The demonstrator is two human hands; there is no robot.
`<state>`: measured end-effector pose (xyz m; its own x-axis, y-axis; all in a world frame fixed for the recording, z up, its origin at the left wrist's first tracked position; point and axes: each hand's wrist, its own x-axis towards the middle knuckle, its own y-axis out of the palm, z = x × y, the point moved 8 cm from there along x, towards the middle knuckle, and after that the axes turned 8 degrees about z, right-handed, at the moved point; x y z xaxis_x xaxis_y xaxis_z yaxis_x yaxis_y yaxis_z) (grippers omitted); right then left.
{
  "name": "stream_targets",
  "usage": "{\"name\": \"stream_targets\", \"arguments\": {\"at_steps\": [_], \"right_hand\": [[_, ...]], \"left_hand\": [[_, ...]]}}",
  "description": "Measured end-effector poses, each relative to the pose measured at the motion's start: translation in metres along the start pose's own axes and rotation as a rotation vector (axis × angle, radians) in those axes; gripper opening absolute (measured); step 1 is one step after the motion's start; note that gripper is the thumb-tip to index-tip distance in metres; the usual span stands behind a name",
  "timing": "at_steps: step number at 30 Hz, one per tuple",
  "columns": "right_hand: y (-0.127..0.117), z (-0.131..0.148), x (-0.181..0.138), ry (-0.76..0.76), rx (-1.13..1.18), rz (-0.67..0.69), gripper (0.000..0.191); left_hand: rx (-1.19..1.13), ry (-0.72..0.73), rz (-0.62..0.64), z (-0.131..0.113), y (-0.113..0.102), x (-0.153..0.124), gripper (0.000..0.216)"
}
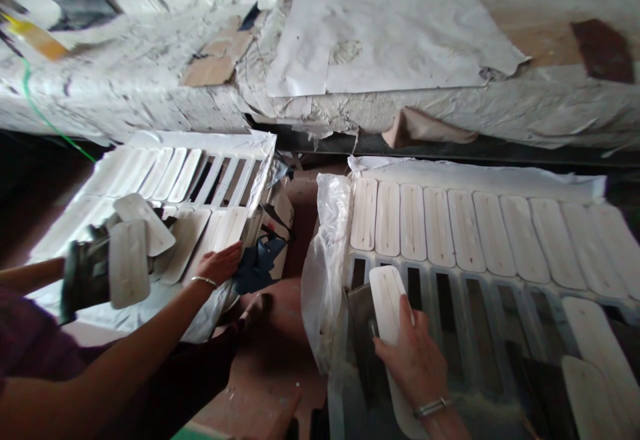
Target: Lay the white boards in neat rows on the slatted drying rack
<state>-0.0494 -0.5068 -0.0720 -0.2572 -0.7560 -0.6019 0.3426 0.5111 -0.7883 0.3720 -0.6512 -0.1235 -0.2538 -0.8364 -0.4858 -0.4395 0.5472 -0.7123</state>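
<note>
Slab (387,297), white, long and round-ended, lies across the slotted tray (480,307); right hand (413,357) grips its lower end.

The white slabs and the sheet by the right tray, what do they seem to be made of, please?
The slabs: matte, chalky white with moulded grooves, likely plaster or unfired clay; the right hand grips one. The sheet: thin, glossy, crumpled and translucent, so probably plastic film.

The long white piece (389,303) looks matt and smooth, like moulded plastic or plaster. The rack (500,280) under it is pale, with dark slots. Thin glossy plastic film (325,267) hangs at its left. The far bench (150,73) carries crumpled, rough white paper.
</note>
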Motion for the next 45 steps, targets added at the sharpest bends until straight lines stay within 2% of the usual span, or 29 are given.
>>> {"name": "stream_targets", "arguments": {"at_steps": [4,8,12,16,19,22,23,26,28,32,36,39,42,45], "right_hand": [[-0.009,0.005,0.006,0.021,-0.068,-0.039,0.076],[0.0,-0.01,0.005,0.087,0.003,0.047,0.078],[0.011,-0.018,0.007,0.088,0.039,0.077,0.077],[0.02,-0.032,-0.005,0.109,0.017,-0.001,0.074],[0.025,-0.04,-0.016,0.123,0.037,-0.06,0.072],[0.024,-0.03,-0.008,0.116,0.033,-0.055,0.072],[0.021,-0.023,-0.001,0.112,0.03,-0.061,0.072],[0.009,0.001,0.022,0.086,0.03,-0.114,0.075],[0.006,0.016,0.034,0.072,0.041,-0.153,0.076],[0.018,0.031,0.042,0.034,0.086,-0.246,0.076],[0.031,0.027,0.047,-0.065,0.183,-0.326,0.076],[0.026,0.015,0.05,-0.087,0.197,-0.352,0.073],[0.019,0.007,0.05,-0.063,0.176,-0.32,0.069],[0.028,0.006,0.054,-0.064,0.408,-0.25,0.069]], "left_hand": [[0.144,0.06,0.164,0.005,0.017,0.01,0.05],[0.146,0.108,0.207,0.007,0.015,0.015,0.038],[0.131,0.134,0.184,0.01,0.017,0.008,0.034],[0.088,0.132,0.12,0.013,0.019,0.009,0.035],[0.036,0.121,0.073,0.02,0.013,0.009,0.046],[-0.01,0.121,0.052,0.031,0.001,0.007,0.07],[-0.003,0.132,0.05,0.034,-0.003,0.006,0.069],[0.063,0.179,0.049,0.04,-0.007,0.006,0.042],[0.125,0.223,0.06,0.042,-0.001,0.009,0.034],[0.219,0.273,0.099,0.051,0.023,0.019,0.038],[0.211,0.292,0.139,0.062,0.033,0.025,0.033],[0.205,0.314,0.157,0.066,0.031,0.029,0.029],[0.195,0.31,0.166,0.067,0.031,0.033,0.026],[0.178,0.282,0.171,0.066,0.035,0.035,0.026]]}}
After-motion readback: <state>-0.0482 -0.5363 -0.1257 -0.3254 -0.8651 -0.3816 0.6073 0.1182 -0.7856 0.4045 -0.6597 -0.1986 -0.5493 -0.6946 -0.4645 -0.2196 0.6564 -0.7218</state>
